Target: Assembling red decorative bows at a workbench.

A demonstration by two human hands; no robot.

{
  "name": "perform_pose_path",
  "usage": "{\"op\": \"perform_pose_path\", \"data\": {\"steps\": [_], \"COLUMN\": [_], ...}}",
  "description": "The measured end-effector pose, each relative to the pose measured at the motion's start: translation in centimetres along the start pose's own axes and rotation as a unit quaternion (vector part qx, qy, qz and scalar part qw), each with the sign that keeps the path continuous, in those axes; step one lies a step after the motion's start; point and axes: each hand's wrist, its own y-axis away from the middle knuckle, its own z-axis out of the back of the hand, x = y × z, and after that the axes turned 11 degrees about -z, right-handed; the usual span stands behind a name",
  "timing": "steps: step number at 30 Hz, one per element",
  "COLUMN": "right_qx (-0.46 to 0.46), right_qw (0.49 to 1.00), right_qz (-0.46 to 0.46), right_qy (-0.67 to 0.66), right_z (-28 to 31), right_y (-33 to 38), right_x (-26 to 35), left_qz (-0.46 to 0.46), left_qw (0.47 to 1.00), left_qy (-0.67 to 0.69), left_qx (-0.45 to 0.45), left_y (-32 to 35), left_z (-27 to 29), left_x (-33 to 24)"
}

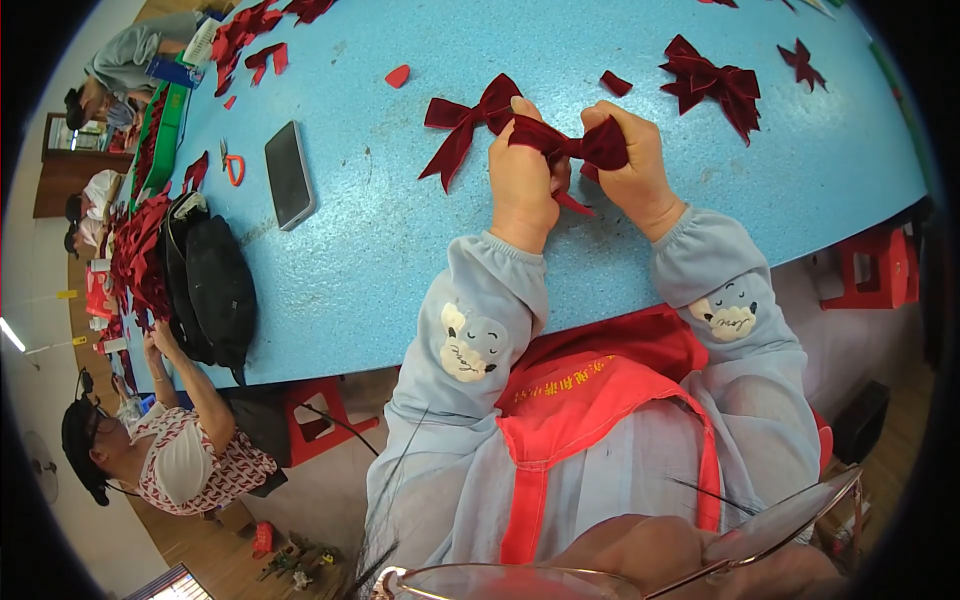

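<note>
A dark red velvet bow (566, 146) is stretched between my two hands over the table's near part. My left hand (522, 190) is closed on its left loop, thumb up along the fabric. My right hand (640, 165) is closed round its right loop, with the fingers curled behind. A tail of the ribbon hangs below the knot between my hands. Just beyond my left hand lies another dark red bow (462, 125), partly hidden by that hand. To the right of my right hand lies a layered bow (708, 86) with pointed tails.
On the blue table (370, 290) lie a phone (290, 175), orange-handled scissors (233, 168), a black bag (210, 275), a small bow (802, 66) and red scraps (398, 76). At the left, a person (180, 430) handles a red ribbon pile (142, 255). A red stool (872, 270) stands right.
</note>
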Motion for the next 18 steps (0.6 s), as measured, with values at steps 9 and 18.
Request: {"op": "perform_pose_path", "data": {"steps": [9, 18], "right_qx": [0.001, 0.012], "right_qw": [0.999, 0.999], "right_qz": [0.026, 0.016], "right_qy": [0.041, 0.046], "right_z": [-0.3, -1.0], "right_y": [-0.1, 0.1], "right_x": [0.3, 0.3], "left_qz": [-0.181, -0.245], "left_qw": [0.975, 0.948], "left_qy": [-0.122, -0.189], "left_qx": [-0.037, -0.078], "left_y": [-0.3, -1.3], "left_z": [0.0, 0.4], "left_x": [0.8, 1.7]}}
